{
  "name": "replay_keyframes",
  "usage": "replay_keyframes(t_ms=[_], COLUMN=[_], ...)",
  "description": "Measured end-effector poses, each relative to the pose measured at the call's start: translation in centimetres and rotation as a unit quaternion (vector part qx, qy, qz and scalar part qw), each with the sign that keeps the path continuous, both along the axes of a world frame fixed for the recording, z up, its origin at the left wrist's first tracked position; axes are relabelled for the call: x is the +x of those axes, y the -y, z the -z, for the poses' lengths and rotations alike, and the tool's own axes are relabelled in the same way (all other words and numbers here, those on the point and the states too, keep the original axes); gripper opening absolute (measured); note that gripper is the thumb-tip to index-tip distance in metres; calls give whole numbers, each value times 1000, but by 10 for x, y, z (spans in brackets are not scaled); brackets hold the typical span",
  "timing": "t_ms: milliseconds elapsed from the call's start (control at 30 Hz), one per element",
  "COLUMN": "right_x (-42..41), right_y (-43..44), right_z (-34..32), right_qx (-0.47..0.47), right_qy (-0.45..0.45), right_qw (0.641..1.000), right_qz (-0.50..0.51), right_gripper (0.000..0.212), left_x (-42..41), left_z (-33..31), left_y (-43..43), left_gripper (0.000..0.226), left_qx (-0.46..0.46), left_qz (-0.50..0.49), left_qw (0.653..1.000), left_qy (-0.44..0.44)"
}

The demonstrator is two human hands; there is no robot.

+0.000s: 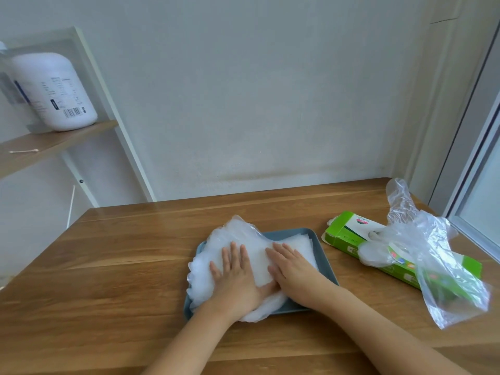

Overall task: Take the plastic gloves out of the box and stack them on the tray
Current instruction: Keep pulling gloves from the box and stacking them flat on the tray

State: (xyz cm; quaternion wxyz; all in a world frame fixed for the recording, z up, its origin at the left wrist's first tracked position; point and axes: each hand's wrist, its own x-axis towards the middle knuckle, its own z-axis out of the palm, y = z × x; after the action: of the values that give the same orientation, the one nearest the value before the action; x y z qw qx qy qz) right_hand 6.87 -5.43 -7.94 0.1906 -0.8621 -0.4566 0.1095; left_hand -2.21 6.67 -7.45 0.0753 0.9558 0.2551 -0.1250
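Your left hand (238,274) and right hand (293,269) lie flat, fingers straight, side by side on the stack of plastic gloves (243,239) filling the tray (322,255). Press evenly outward to flatten it, since loose gloves (422,239) drape the green box (341,234) beside it.

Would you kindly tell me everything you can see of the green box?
The green box is a long, narrow cardboard carton with white panels and printed pictures. It lies flat on the wooden table, right of the tray and apart from it, its far end flap open. A loose clear glove drapes over it.
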Motion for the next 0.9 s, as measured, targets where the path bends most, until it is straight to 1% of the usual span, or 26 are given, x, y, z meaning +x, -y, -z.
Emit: replay_keyframes(t_ms=[100, 167, 267, 300, 400, 467, 500, 533, 567, 600, 667, 700, 733, 767, 833, 900], right_x=[4, 4, 7, 8, 10, 9, 7, 4, 2, 0, 0, 0, 2, 4, 7, 11], right_y=[5, 5, 3, 3, 5, 8, 11, 17, 23, 34, 59, 74, 90, 103, 133, 160], right_z=[1, 2, 4, 3, -2, -9, -15, -23, -31, -40, -58, -64, -68, -69, -69, -65], right_qx=[-103, -122, -131, -132, -134, -127, -108, -74, -34, 13, 92, 118, 132, 132, 99, 65], right_qy=[41, 40, 45, 42, 31, 17, 4, -8, -10, 5, 41, 54, 73, 97, 122, 135], right_qw=[994, 992, 990, 990, 991, 992, 994, 997, 999, 999, 993, 988, 982, 977, 970, 969], right_qz=[-6, 2, 11, 11, 6, -1, 3, 12, 22, 33, 65, 89, 115, 140, 185, 195], right_gripper=[69, 83, 96, 95, 84, 83, 81, 77, 69, 59, 34, 26, 23, 24, 36, 50], left_x=[-5, -7, -11, -14, -21, -23, -23, -24, -24, -24, -23, -21, -20, -19, -11, 0], left_z=[-5, -12, -23, -25, -32, -38, -42, -47, -54, -60, -72, -78, -83, -88, -90, -85], left_y=[2, 1, -9, -14, -25, -28, -29, -28, -25, -21, -6, 6, 20, 33, 58, 80], left_gripper=[115, 122, 129, 127, 104, 104, 106, 102, 92, 80, 64, 57, 50, 45, 38, 35], left_qx=[-15, -20, -18, -14, -4, -24, -38, -51, -57, -50, -7, -3, -21, -55, -131, -178], left_qz=[-59, -72, -73, -72, -46, -41, -43, -43, -41, -36, -12, 8, 29, 52, 115, 178], left_qw=[998, 995, 989, 987, 988, 990, 991, 994, 997, 998, 992, 985, 977, 967, 939, 917], left_qy=[-29, -64, -127, -140, -149, -137, -122, -90, -43, 17, 125, 171, 212, 243, 295, 310])
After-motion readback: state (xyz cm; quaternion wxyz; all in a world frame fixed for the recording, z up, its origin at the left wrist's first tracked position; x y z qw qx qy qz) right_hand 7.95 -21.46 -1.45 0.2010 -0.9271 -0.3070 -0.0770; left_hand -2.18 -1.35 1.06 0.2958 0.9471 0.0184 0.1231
